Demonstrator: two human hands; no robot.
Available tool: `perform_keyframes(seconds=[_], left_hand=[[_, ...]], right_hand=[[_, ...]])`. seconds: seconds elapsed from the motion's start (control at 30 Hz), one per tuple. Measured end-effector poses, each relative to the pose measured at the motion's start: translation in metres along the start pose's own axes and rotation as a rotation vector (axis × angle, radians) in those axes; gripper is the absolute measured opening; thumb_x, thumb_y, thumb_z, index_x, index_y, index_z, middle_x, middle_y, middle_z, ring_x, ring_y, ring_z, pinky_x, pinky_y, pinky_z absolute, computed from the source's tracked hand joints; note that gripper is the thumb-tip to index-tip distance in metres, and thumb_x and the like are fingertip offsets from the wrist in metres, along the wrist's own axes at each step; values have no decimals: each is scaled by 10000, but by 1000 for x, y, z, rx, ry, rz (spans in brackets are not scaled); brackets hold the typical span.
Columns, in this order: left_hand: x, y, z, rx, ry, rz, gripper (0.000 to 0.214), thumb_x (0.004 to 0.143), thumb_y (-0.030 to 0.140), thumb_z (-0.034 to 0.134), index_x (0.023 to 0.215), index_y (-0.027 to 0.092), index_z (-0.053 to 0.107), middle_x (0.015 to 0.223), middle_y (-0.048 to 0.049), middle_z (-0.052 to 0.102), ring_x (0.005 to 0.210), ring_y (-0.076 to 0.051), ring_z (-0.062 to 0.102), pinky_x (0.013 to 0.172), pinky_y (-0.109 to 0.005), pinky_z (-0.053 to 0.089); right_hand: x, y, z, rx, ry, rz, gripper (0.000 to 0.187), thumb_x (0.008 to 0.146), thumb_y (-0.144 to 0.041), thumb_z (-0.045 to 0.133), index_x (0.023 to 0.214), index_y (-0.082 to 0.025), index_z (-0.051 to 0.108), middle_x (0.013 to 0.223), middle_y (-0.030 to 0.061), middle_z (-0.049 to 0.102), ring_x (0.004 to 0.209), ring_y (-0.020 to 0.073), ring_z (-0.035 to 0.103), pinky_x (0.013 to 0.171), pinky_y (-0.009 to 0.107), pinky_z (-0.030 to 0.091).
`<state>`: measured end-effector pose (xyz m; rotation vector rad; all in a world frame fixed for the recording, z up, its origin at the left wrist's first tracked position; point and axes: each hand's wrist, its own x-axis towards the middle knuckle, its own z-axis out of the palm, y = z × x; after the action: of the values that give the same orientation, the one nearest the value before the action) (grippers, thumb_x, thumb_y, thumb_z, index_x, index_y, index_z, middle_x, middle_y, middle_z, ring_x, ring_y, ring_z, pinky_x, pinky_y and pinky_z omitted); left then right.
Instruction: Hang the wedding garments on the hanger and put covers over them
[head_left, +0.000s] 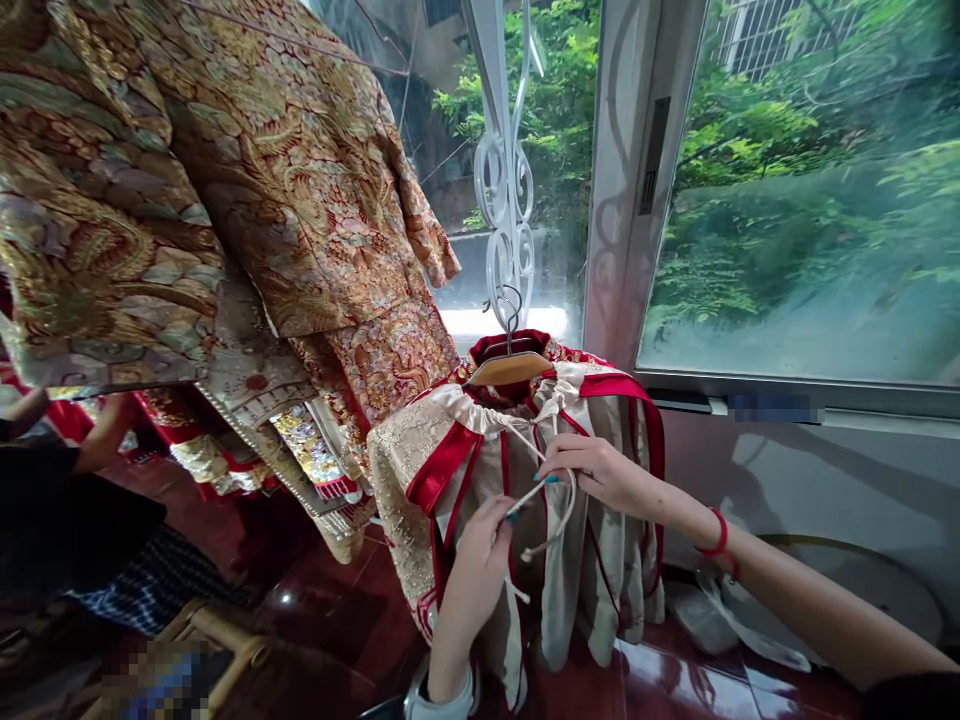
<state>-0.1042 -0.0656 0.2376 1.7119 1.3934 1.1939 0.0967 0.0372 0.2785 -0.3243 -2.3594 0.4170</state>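
Note:
A cream and red embroidered garment (420, 455) hangs on a wooden hanger (510, 368) in front of me. Its gathered neckline has a cream drawstring cord (562, 520) with knotted ends. My left hand (480, 555), fingers pinched, grips the cord below the neckline. Just above and to the right, my right hand (592, 472) pinches the same cord between thumb and fingers. A stretch of cord runs between the two hands, and a loop of it dangles under the right hand.
Gold brocade robes (300, 190) hang at the left. A white scrolled metal stand (504, 190) holds the hanger before the window (795, 200). A person in dark clothes (67, 540) is at far left, near a bamboo-like frame (232, 650). Clear plastic (705, 615) lies by the wall.

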Motion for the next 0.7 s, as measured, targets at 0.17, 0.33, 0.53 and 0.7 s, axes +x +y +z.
perform_keyframes(seconds=[0.17, 0.33, 0.53, 0.7], left_hand=[[30, 35, 0, 190, 49, 323, 437, 967, 318, 430, 1394, 241, 477, 1440, -114, 508, 1345, -251, 447, 1130, -423, 339], [81, 66, -6, 214, -168, 328, 387, 985, 379, 368, 1093, 187, 686, 1044, -83, 712, 980, -238, 626, 922, -376, 455], [97, 75, -18, 1, -197, 259, 420, 910, 533, 503, 884, 155, 684, 829, -43, 672, 759, -170, 587, 720, -278, 458], [73, 96, -30, 259, 92, 392, 210, 893, 384, 582, 894, 202, 687, 861, -39, 673, 831, -190, 587, 785, -313, 449]], right_hand=[[-2, 1, -13, -191, 122, -182, 277, 962, -115, 430, 978, -182, 698, 916, 77, 678, 789, 140, 638, 675, 251, 528], [1, 4, -10, -609, 343, -407, 234, 945, -92, 475, 955, -189, 687, 858, 64, 718, 770, 154, 664, 724, 291, 558], [1, 14, 2, -526, 552, -428, 229, 926, -93, 509, 965, -215, 699, 850, 52, 727, 793, 169, 677, 714, 308, 559], [1, 16, 3, -472, 579, -436, 212, 928, -105, 520, 975, -217, 694, 831, 46, 731, 779, 163, 689, 695, 290, 566]])
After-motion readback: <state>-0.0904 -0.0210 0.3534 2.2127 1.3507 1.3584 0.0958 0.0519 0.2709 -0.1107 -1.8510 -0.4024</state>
